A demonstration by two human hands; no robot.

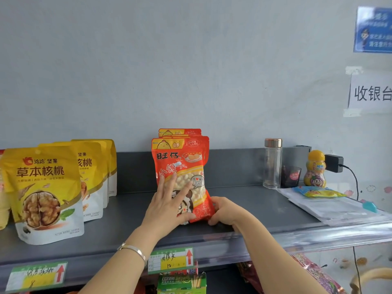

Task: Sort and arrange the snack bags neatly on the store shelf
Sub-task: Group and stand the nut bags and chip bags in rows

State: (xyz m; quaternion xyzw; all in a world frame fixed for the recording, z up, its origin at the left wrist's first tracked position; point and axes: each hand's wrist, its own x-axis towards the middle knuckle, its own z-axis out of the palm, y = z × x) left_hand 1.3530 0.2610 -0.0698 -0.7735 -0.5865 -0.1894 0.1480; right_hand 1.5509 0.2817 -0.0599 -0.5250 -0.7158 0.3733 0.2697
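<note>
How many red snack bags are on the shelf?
3, in one row: the front bag, pressed by the left hand, held by the right hand; a second bag behind; a third bag rearmost. More may hide.

Bright, even light (soft shadows only); edges blur and bend.

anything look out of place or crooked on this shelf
Yes. At the shelf's right end sit non-snack things: a clear bottle, a dark cup and loose papers. The front walnut bag stands well forward and left of its row, not lined up.
</note>
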